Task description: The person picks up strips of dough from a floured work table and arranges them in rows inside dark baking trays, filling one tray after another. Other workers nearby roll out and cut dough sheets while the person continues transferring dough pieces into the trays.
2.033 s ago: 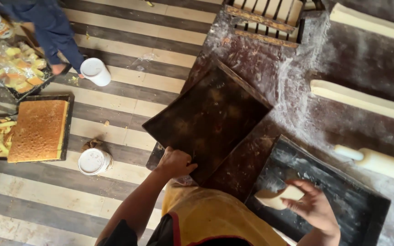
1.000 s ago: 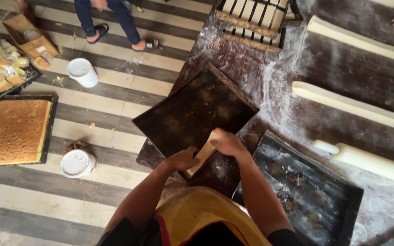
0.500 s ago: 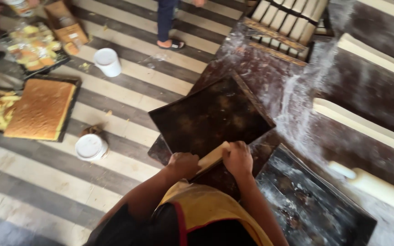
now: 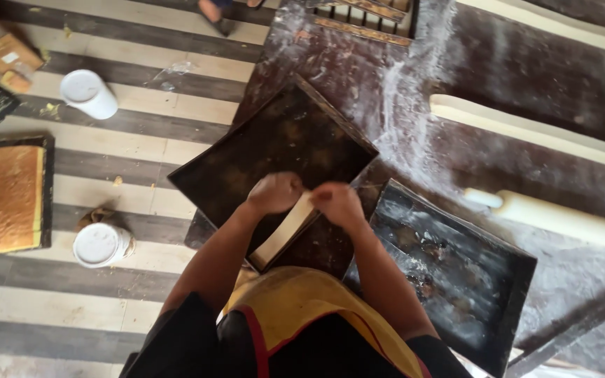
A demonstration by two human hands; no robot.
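Observation:
My left hand [image 4: 273,192] and my right hand [image 4: 337,203] are both closed on the upper end of a pale flat wooden stick [image 4: 283,234]. The stick slants down toward my body over the near edge of a dark square baking tray [image 4: 274,140]. That tray lies tilted on the corner of a dark floury table [image 4: 414,91]. A second dark tray [image 4: 456,266] lies just right of my right hand, with crumbs stuck in it.
A pale rolling pin [image 4: 561,218] and long pale wooden slats [image 4: 526,129] lie on the table at right. On the striped floor at left stand two white tubs [image 4: 89,93] [image 4: 99,245] and a tray with a sponge cake [image 4: 1,199]. Another person's foot [image 4: 211,10] shows at the top.
My right hand left the right tray, came over to the left tray and joined my left hand on the stick. The view has drifted closer over the tray.

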